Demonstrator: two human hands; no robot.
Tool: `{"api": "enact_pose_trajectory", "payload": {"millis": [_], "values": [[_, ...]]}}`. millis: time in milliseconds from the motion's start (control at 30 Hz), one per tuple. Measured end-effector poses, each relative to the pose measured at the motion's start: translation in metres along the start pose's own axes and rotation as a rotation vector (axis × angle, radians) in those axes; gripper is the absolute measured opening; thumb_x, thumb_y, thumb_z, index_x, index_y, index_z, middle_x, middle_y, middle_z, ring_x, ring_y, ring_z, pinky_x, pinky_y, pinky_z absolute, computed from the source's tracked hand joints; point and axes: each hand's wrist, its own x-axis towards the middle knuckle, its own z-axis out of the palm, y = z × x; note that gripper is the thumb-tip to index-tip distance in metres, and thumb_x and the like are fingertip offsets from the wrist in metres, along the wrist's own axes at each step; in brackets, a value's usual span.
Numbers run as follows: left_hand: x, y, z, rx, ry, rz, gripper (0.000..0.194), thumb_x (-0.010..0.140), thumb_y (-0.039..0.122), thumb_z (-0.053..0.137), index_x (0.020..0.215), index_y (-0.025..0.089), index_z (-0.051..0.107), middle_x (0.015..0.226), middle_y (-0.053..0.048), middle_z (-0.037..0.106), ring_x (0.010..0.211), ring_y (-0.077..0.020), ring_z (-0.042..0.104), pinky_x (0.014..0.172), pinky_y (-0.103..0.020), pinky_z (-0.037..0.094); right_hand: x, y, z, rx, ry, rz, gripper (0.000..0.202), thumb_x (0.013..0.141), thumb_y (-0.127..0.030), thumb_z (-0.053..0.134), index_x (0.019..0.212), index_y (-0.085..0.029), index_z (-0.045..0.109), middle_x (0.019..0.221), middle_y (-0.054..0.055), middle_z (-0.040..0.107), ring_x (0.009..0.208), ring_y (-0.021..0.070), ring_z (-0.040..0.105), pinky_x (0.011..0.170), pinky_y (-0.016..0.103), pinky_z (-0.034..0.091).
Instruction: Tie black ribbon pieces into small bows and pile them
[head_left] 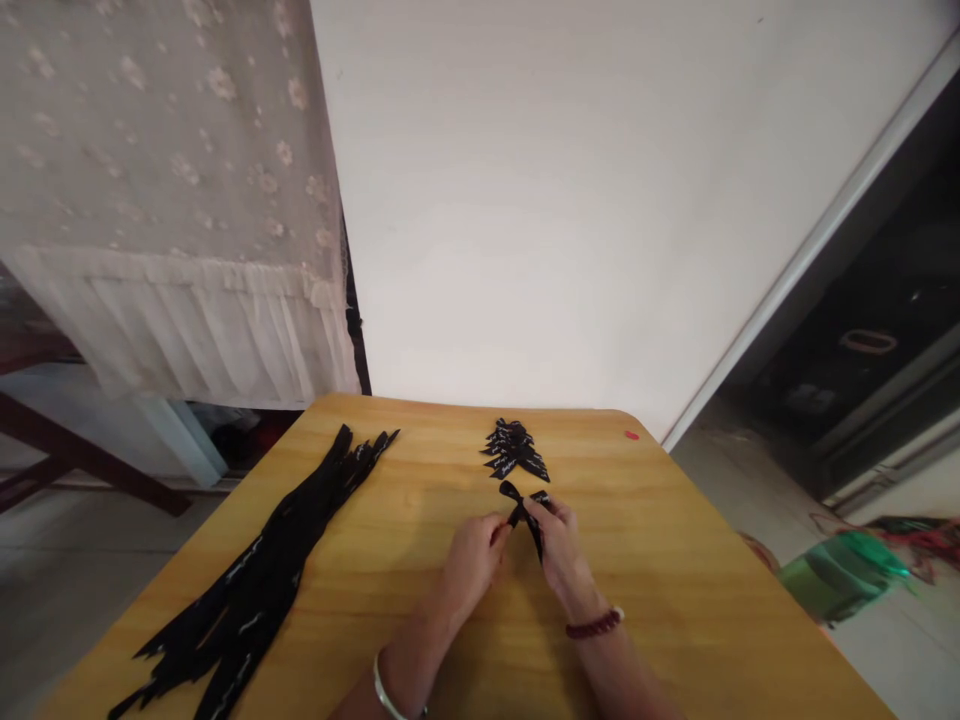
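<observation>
A black ribbon with white lettering (511,490), looped into a bow shape, is held between my two hands above the middle of the wooden table. My left hand (478,550) pinches its lower left end. My right hand (556,537) grips it on the right side, and one tail hangs down between the hands. Just beyond lies a small stack of black bows (514,448) with pointed ends. On the left side of the table, a long bundle of black ribbon strips (277,550) is spread diagonally.
The wooden table (375,610) meets a white wall (525,200) at its far edge. A small red spot (632,435) marks its far right corner. A lace curtain (187,180) hangs at the left. A green container (840,575) stands on the floor at the right.
</observation>
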Motion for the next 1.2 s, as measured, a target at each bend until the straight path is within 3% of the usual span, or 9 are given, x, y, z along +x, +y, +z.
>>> {"api": "enact_pose_trajectory", "payload": {"millis": [133,267,367,467,633,700,1033,1200], "values": [[0.002,-0.004,-0.001,0.004,0.022,-0.007,0.024,0.073,0.026,0.045,0.054,0.017,0.057,0.04,0.002,0.049,0.038,-0.0109,0.045,0.04,-0.02,0.027,0.004,0.0,-0.004,0.048,0.026,-0.013,0.022,0.057,-0.037,0.063,0.061,-0.016,0.059,0.053,0.0,0.058,0.051,0.0154,0.052,0.05,0.025,0.039],[0.009,-0.007,-0.008,-0.083,0.198,-0.036,0.012,0.068,0.022,0.051,0.071,0.017,0.062,0.067,-0.003,0.063,0.041,-0.0092,0.049,0.04,-0.018,0.032,0.005,-0.001,-0.006,0.065,0.038,-0.035,0.015,0.059,-0.031,0.063,0.062,-0.016,0.058,0.057,-0.001,0.058,0.055,0.0139,0.052,0.054,0.025,0.04],[0.013,-0.004,-0.015,-0.237,0.307,-0.116,0.018,0.068,0.027,0.053,0.081,0.016,0.059,0.086,-0.006,0.063,0.028,-0.0035,0.04,0.03,-0.019,0.028,0.004,-0.001,-0.006,-0.016,0.017,-0.095,0.015,0.062,-0.03,0.061,0.066,-0.015,0.058,0.058,-0.001,0.057,0.056,0.0131,0.05,0.054,0.024,0.039],[0.013,0.003,-0.017,-0.479,0.298,-0.175,0.021,0.066,0.028,0.055,0.083,0.014,0.056,0.092,-0.007,0.062,0.025,-0.0026,0.039,0.026,-0.019,0.027,0.002,-0.003,-0.003,-0.183,-0.026,-0.164,0.018,0.063,-0.032,0.061,0.062,-0.015,0.055,0.053,-0.002,0.051,0.052,0.0111,0.045,0.049,0.022,0.035],[0.011,0.007,-0.012,-0.829,0.04,-0.264,0.023,0.054,0.019,0.067,0.074,0.01,0.059,0.07,-0.005,0.063,0.049,-0.0116,0.058,0.041,-0.02,0.045,-0.003,-0.004,0.004,-0.337,-0.155,-0.195,0.021,0.062,-0.033,0.06,0.054,-0.016,0.05,0.05,-0.003,0.047,0.049,0.0104,0.041,0.046,0.022,0.033],[0.011,0.004,-0.009,-0.89,0.003,-0.279,0.02,0.051,0.015,0.069,0.068,0.008,0.06,0.062,-0.005,0.062,0.055,-0.0123,0.058,0.049,-0.021,0.048,-0.003,-0.002,0.006,-0.345,-0.183,-0.185,0.021,0.062,-0.033,0.06,0.053,-0.016,0.049,0.05,-0.003,0.047,0.049,0.0105,0.041,0.046,0.021,0.034],[0.011,-0.001,-0.006,-0.953,0.049,-0.252,0.017,0.05,0.018,0.071,0.057,0.009,0.058,0.046,0.001,0.054,0.042,-0.0065,0.048,0.046,-0.022,0.048,-0.008,-0.004,0.008,-0.246,-0.251,-0.075,0.028,0.065,-0.042,0.058,0.057,-0.016,0.051,0.053,-0.002,0.05,0.052,0.0108,0.044,0.049,0.022,0.036],[0.013,0.0,-0.01,-0.959,0.118,-0.28,0.018,0.052,0.02,0.07,0.056,0.01,0.055,0.039,0.004,0.05,0.033,-0.0058,0.044,0.033,-0.017,0.04,-0.004,-0.001,0.005,-0.228,-0.351,-0.032,0.021,0.063,-0.035,0.061,0.061,-0.015,0.054,0.054,-0.003,0.052,0.052,0.0105,0.046,0.052,0.022,0.036]]}}
